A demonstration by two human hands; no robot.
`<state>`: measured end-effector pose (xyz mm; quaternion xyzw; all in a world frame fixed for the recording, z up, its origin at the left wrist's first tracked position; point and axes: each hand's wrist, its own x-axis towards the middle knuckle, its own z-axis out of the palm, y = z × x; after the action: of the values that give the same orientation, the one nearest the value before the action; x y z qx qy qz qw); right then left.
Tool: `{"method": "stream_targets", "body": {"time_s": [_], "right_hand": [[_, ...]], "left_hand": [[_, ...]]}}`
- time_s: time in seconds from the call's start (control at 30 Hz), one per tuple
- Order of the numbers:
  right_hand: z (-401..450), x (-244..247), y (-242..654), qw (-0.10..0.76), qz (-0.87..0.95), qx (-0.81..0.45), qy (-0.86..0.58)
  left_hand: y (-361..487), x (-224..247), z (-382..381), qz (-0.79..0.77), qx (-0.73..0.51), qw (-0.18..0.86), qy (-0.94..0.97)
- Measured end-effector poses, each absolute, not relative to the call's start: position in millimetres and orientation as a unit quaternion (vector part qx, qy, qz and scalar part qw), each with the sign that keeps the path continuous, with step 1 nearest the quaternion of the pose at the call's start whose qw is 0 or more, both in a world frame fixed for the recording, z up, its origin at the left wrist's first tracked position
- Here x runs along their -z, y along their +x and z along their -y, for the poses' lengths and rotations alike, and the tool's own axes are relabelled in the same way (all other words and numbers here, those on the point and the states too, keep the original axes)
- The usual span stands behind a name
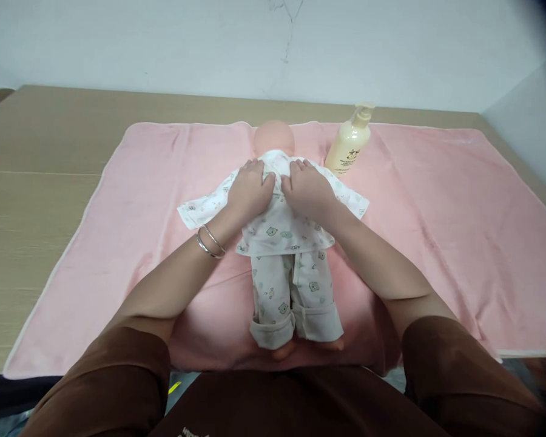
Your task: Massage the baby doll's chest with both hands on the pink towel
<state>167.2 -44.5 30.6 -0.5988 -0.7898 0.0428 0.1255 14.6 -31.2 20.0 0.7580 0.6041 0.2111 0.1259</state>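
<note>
A baby doll lies face down on a pink blanket, dressed in a white patterned top and matching trousers with rolled cuffs. My left hand rests on the left side of the doll's upper back, and my right hand rests on the right side. Both lie on the cloth with the thumbs apart from the fingers, close to each other near the middle. Neither hand holds anything. The doll's sleeves spread out to both sides, and its feet show a little below the cuffs.
A pale yellow pump bottle stands on the blanket, right of the doll's head. The wooden table shows at the left and along the back. Behind it rises a white wall with a crack.
</note>
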Motion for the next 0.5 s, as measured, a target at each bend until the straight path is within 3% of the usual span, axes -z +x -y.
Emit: {"method": "stream_targets", "body": {"time_s": [0.1,0.27,0.5], "right_hand": [[55,-33,163,0.133,0.81,-0.01,-0.571],[31,-35,177,0.138,0.781,-0.082,-0.604],[51,-32,165,0.121,0.795,-0.017,-0.595]], "left_hand": [[11,-21,27,-0.605,-0.209,0.111,0.76],[25,-18,55,-0.597,-0.219,0.036,0.771],[14,-30,39,-0.595,-0.173,0.1,0.779]]}}
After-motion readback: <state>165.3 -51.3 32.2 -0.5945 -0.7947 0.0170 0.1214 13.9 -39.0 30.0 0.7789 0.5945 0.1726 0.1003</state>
